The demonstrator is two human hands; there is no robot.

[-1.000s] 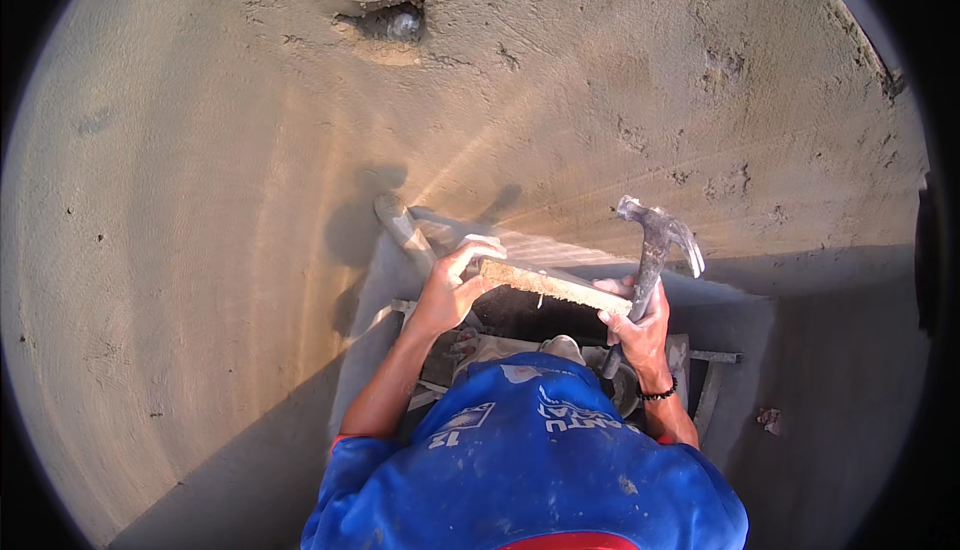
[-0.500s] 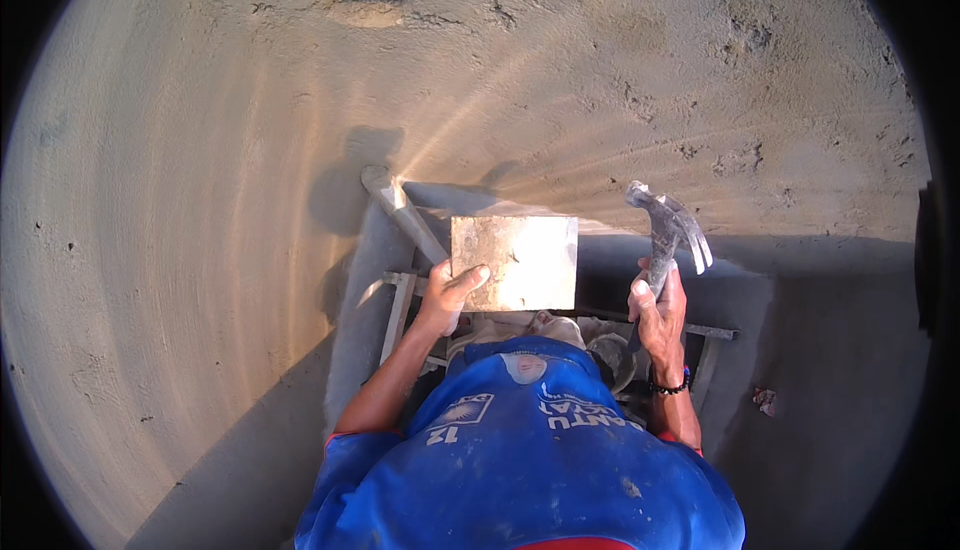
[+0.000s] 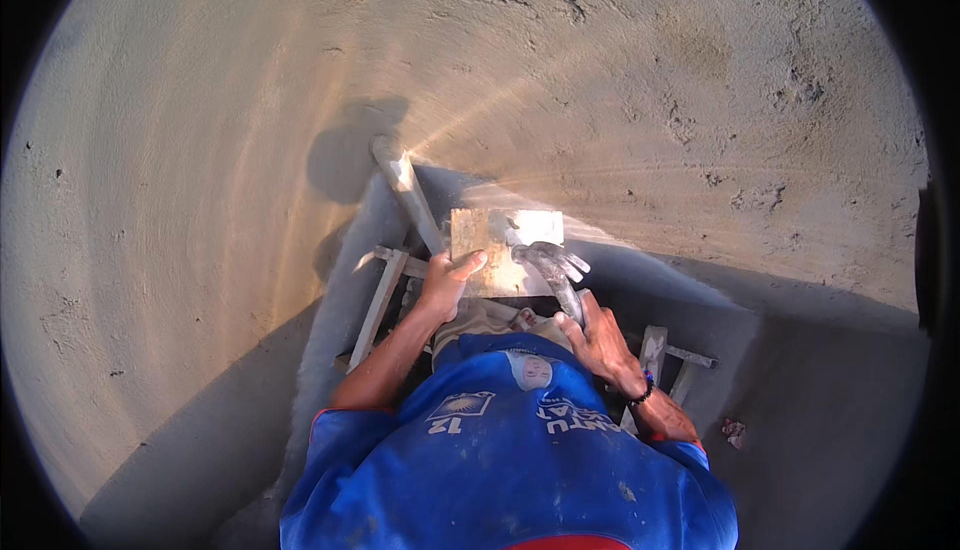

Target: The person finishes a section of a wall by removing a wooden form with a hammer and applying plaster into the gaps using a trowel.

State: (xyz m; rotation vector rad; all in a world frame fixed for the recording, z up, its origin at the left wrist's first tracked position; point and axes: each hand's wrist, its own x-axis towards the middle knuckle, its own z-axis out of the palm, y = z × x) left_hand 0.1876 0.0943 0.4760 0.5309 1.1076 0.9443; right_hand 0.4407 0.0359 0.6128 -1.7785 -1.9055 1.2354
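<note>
A pale square board (image 3: 490, 275) is in my left hand (image 3: 448, 280), which grips its left side with the thumb over the face. My right hand (image 3: 600, 340) is wrapped round the handle of a claw hammer (image 3: 550, 272), whose grey, dusty head lies over the board's right half, seemingly touching it. My legs and feet show partly below the board.
A rough plastered wall (image 3: 650, 80) spreads across the top and left, with a hole at the upper edge. A pale pipe (image 3: 400, 175) leans at the corner behind the board. Light-coloured wooden bars (image 3: 380, 305) stand either side of me, and a small crumpled scrap (image 3: 733, 433) lies at the right.
The board has turned from edge-on to face-up. The hammer has moved left from beside the board onto its face, with my right hand following. The view has shifted slightly.
</note>
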